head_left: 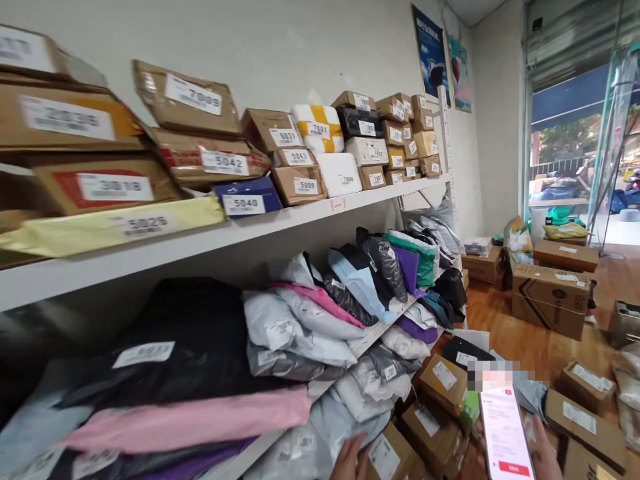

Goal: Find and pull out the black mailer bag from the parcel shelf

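Right hand [545, 457] low at the frame's bottom edge, fingers wrapped around a phone [506, 430], screen tilted up towards the face so it reads easily. Left hand [349, 460] barely peeks in, fingertips touching a cardboard box [387, 457] by the bottom shelf's front edge; how far it's open, I can't tell. Soft mailer bags [300, 327] crowd the middle shelf, numbered boxes [295, 183] line the top shelf [280, 223], labels facing outward for quick scanning.
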`<move>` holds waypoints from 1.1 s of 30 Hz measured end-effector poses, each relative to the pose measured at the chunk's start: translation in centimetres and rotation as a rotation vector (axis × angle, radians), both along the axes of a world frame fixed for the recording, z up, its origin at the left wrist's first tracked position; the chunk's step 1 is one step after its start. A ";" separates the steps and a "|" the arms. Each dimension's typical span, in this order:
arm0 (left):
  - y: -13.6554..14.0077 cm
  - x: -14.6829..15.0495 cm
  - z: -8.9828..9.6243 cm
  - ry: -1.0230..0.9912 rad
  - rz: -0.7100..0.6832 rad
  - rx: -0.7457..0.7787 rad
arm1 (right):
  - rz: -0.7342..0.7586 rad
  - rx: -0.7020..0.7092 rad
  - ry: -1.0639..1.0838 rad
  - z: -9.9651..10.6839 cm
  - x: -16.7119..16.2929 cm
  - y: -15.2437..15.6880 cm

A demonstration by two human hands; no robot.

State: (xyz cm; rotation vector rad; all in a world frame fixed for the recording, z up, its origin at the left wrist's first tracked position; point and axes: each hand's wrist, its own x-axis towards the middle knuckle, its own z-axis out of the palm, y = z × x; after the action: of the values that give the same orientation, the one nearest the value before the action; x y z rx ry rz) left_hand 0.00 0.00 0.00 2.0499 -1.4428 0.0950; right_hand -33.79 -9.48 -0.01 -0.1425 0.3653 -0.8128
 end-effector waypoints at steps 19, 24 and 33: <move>-33.8 9.2 24.5 -0.492 0.500 0.418 | -0.043 -0.275 -0.198 11.5 31.1 -31.2; -33.5 11.0 24.5 -0.356 0.427 0.371 | -0.065 -0.238 -0.210 11.2 31.9 -33.3; -32.1 13.7 25.5 0.129 0.296 -0.093 | -0.091 -0.232 -0.192 11.0 32.7 -34.4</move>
State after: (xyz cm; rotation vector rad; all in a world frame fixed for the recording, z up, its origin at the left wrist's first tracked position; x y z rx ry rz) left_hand 13.68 -32.15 25.52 2.1373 -1.0315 0.1452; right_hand -1.13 -43.85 11.01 -0.2635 0.0963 -0.9496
